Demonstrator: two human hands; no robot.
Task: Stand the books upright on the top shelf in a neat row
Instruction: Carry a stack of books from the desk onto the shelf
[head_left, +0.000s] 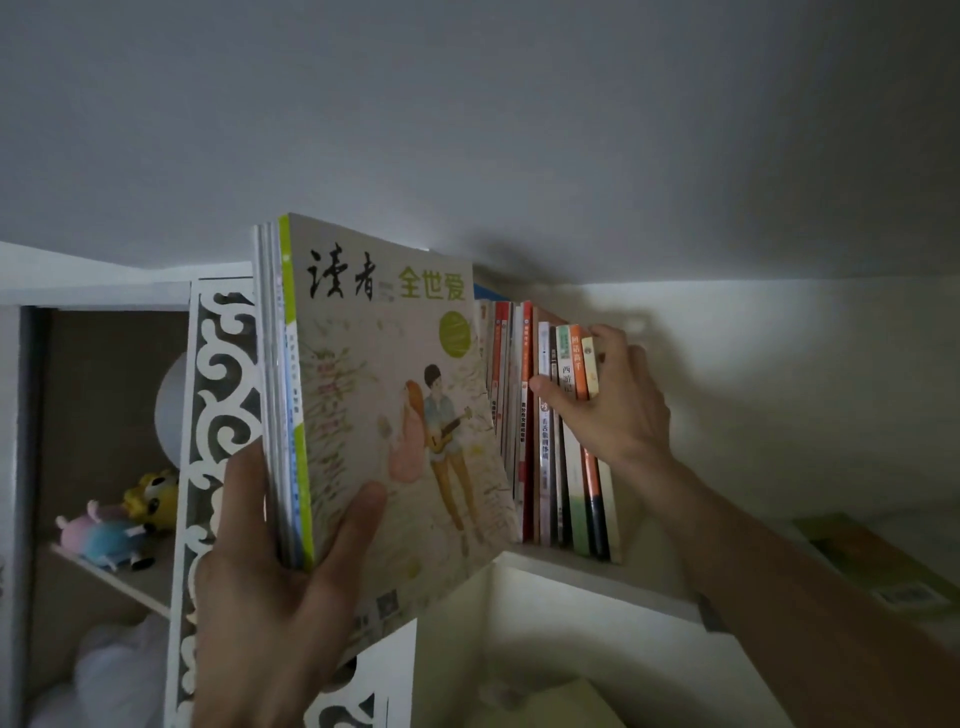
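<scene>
A stack of magazines (374, 395) is held left of the row of books (550, 441) stood on the top shelf (597, 577); plush toys (119, 525) are set lower left, in a side compartment.

The white top shelf (582, 574) runs along the white wall and carries a row of thin books (550, 441) standing upright, spines outward, packed together and leaning slightly. Farther right on the same shelf a book with an orange-brown cover (878, 564) lies flat, well apart from the row. To the left, a lower wooden shelf (137, 584) holds small plush toys (117, 525).
</scene>
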